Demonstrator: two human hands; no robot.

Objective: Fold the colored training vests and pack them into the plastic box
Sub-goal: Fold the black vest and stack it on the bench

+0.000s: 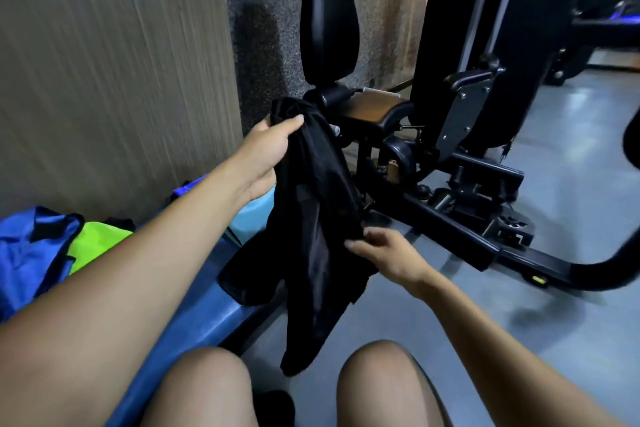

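Note:
A black mesh training vest (311, 236) hangs in the air in front of my knees. My left hand (266, 152) grips its top edge, with the thumb over the fabric. Lower down, my right hand (384, 253) pinches the vest's right edge. A blue vest (31, 250) and a neon green vest (93, 243) lie bunched on the blue bench (207, 308) at my left. A light blue plastic box (251, 218) shows partly behind the black vest and my left wrist.
A black gym machine (450, 149) with a padded seat and a long floor bar stands right ahead and to the right. A textured wall (104, 80) runs along the left. Grey floor (571, 166) spreads to the right. My bare knees are at the bottom.

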